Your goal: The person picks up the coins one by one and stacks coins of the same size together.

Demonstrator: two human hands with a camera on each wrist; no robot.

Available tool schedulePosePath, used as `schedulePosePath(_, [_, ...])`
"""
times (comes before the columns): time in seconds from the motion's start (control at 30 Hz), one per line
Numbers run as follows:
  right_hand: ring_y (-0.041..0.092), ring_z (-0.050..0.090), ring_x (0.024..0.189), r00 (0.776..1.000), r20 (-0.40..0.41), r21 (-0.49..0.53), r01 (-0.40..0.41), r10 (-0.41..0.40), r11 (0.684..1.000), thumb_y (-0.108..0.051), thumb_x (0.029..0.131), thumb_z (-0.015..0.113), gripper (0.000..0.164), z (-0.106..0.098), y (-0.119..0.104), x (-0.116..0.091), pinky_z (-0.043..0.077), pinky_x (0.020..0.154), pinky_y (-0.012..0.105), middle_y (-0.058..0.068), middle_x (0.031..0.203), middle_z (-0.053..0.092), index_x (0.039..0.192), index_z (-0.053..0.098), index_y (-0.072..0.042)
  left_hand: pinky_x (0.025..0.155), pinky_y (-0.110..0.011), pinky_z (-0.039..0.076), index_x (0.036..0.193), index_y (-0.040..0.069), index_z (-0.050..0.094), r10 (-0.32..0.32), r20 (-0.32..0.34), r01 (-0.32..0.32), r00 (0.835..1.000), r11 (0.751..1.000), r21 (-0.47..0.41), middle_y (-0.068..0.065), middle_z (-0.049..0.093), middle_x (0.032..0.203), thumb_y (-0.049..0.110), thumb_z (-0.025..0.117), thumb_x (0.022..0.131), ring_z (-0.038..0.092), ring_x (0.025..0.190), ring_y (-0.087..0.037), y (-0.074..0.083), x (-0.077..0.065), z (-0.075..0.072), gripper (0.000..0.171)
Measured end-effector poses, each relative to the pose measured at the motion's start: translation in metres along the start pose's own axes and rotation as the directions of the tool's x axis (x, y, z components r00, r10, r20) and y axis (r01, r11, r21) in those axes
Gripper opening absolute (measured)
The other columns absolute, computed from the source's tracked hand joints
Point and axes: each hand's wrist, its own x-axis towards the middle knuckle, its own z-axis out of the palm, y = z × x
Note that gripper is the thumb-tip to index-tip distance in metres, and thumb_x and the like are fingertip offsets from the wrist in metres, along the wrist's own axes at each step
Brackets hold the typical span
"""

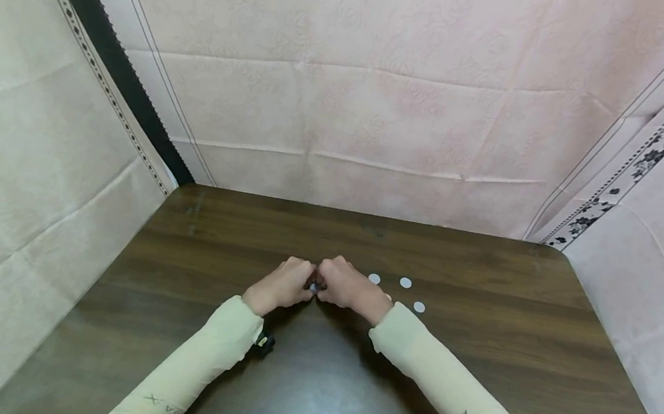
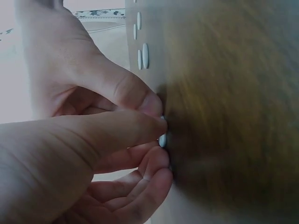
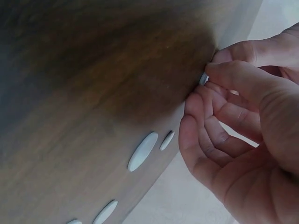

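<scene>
A small white disc [image 1: 314, 287] is close over the brown table, between the fingertips of both hands. My left hand [image 1: 283, 285] pinches it from the left side, its thumb lying across the disc in the left wrist view. From the other side my right hand [image 1: 348, 284] pinches it too, fingers curled, as the right wrist view shows. Only a thin slice of the disc [image 3: 203, 78] shows past the thumbs there. The thumbs of the two hands nearly meet, and the fingers cover most of the disc.
Several more white discs lie flat to the right, among them one disc [image 1: 406, 282] farther back and another [image 1: 419, 307] nearer. One disc [image 1: 388, 297] is partly hidden by the right wrist. The wooden table [image 1: 310, 396] ends at hanging pale cloths [image 1: 379, 117].
</scene>
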Motion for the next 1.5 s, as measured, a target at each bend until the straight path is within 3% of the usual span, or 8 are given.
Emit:
schedulePosePath(0.17, [0.01, 0.048, 0.061, 0.999, 0.014, 0.013, -0.033, 0.033, 0.999, -0.005, 0.093, 0.078, 0.02, 0.002, -0.002, -0.001, 0.044, 0.06, 0.026, -0.004, 0.066, 0.055, 0.076, 0.07, -0.011, 0.062, -0.031, 0.043, 0.087, 0.002, 0.065, -0.034, 0.01, 0.034, 0.999, 0.999, -0.005, -0.003, 0.055, 0.076, 0.004, 0.079, 0.092, 0.047, 0.067, -0.017, 0.002, -0.001, 0.002, 0.015])
schedulePosePath(0.5, [0.01, 0.045, 0.058, 0.999, 0.008, 0.017, -0.047, 0.047, 0.999, -0.003, 0.092, 0.077, 0.028, 0.004, -0.003, -0.002, 0.041, 0.057, 0.025, -0.007, 0.061, 0.046, 0.07, 0.063, -0.012, 0.064, -0.032, 0.042, 0.085, 0.006, 0.063, -0.095, 0.015, 0.095, 0.995, 0.995, -0.014, -0.001, 0.054, 0.075, 0.004, 0.078, 0.092, 0.047, 0.069, -0.018, 0.008, -0.003, 0.004, 0.018])
schedulePosePath(0.8, [0.009, 0.045, 0.06, 0.999, 0.023, 0.014, -0.047, 0.047, 0.999, -0.004, 0.094, 0.076, 0.019, 0.004, -0.005, -0.005, 0.041, 0.06, 0.026, -0.007, 0.064, 0.051, 0.077, 0.071, -0.012, 0.062, -0.03, 0.039, 0.082, 0.006, 0.06, -0.125, 0.028, 0.126, 0.992, 0.992, -0.03, -0.001, 0.051, 0.073, 0.005, 0.079, 0.092, 0.045, 0.067, -0.017, 0.009, -0.004, 0.003, 0.021])
schedulePosePath(1.27, [0.009, 0.043, 0.057, 0.999, 0.028, 0.023, -0.036, 0.035, 0.999, -0.005, 0.094, 0.076, 0.025, 0.005, -0.009, -0.014, 0.04, 0.058, 0.025, -0.007, 0.061, 0.048, 0.073, 0.067, -0.014, 0.061, -0.028, 0.041, 0.086, 0.006, 0.063, -0.084, 0.01, 0.084, 0.996, 0.995, -0.057, 0.001, 0.053, 0.075, 0.005, 0.079, 0.092, 0.049, 0.067, -0.015, 0.008, -0.011, 0.005, 0.017])
schedulePosePath(1.47, [0.008, 0.044, 0.058, 1.0, 0.012, 0.023, -0.009, 0.008, 1.0, -0.005, 0.093, 0.077, 0.022, 0.007, -0.01, -0.016, 0.041, 0.059, 0.024, -0.008, 0.06, 0.048, 0.074, 0.069, -0.013, 0.061, -0.028, 0.041, 0.086, 0.005, 0.062, -0.044, 0.001, 0.044, 0.999, 0.995, -0.094, 0.001, 0.052, 0.073, 0.002, 0.078, 0.091, 0.048, 0.065, -0.014, 0.008, -0.016, 0.005, 0.017])
schedulePosePath(1.5, [0.008, 0.044, 0.059, 1.0, 0.01, 0.023, -0.005, 0.005, 1.0, -0.005, 0.092, 0.078, 0.022, 0.008, -0.011, -0.016, 0.041, 0.059, 0.024, -0.009, 0.06, 0.049, 0.074, 0.07, -0.013, 0.06, -0.028, 0.04, 0.086, 0.006, 0.061, -0.014, -0.014, 0.013, 1.0, 0.996, -0.093, 0.002, 0.052, 0.073, 0.003, 0.078, 0.091, 0.047, 0.066, -0.014, 0.003, -0.017, 0.007, 0.018])
